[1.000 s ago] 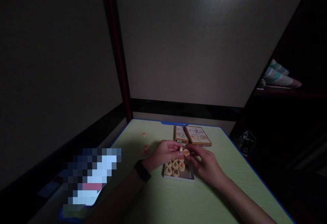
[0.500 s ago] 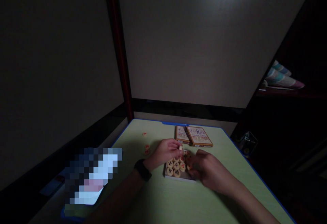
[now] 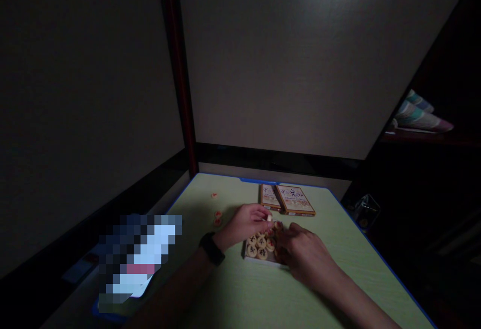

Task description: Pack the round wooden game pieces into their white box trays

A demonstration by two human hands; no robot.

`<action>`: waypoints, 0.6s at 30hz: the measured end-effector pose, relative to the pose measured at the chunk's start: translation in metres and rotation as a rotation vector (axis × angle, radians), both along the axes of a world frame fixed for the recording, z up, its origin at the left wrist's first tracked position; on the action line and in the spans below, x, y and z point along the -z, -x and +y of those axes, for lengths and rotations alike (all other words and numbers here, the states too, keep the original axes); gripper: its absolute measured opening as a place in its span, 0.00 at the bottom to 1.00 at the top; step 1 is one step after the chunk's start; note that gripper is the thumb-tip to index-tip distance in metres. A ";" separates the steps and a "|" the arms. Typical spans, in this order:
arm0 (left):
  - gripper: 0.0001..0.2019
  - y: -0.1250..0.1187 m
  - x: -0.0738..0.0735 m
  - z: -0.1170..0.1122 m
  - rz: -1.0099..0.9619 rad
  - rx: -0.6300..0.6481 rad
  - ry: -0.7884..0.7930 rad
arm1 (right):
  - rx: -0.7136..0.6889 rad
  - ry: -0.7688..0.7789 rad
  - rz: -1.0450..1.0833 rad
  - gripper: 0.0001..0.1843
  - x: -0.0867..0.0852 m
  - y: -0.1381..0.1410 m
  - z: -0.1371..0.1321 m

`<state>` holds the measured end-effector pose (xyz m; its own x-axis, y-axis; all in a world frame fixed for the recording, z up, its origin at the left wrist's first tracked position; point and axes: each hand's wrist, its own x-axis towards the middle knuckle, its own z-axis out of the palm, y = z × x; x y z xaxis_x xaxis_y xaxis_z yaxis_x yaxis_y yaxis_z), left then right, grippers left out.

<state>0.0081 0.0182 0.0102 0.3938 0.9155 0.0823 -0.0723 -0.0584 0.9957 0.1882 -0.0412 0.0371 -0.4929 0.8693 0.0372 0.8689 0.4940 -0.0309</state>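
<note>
A shallow open box (image 3: 263,261) of round wooden Chinese chess pieces (image 3: 262,253) lies on the table, the pieces bearing red or black characters. Over its far left part, my left hand (image 3: 248,223) is closed, pinching a pale chess piece (image 3: 269,218) tilted on edge between thumb and fingers. My right hand (image 3: 302,249) reaches into the right side of the box with its fingers curled down among the pieces. Whatever those fingers grip is hidden in shadow and behind the hand.
Two printed Chinese chess box lids (image 3: 295,200) lie behind the box, side by side. On the left of the green table (image 3: 233,289) are several loose red-marked pieces (image 3: 218,214). A pixelated bright screen (image 3: 150,254) stands at the table's left edge. Walls close off the back and left.
My right hand has shifted slightly left and deeper over the box's right side. My left hand still pinches its piece, held in about the same place. The view has moved a little.
</note>
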 end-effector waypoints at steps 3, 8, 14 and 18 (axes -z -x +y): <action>0.16 0.000 0.000 0.000 0.016 0.000 -0.001 | 0.000 -0.043 -0.011 0.11 0.000 0.001 0.001; 0.16 0.001 0.002 0.001 0.051 0.015 -0.034 | 0.013 -0.044 -0.031 0.11 0.001 0.002 0.001; 0.16 0.001 0.004 0.002 0.142 0.028 -0.076 | 0.039 -0.055 -0.037 0.14 0.002 0.001 0.002; 0.15 0.001 0.005 0.002 0.179 0.025 -0.089 | 0.020 -0.080 -0.013 0.13 0.002 -0.001 0.003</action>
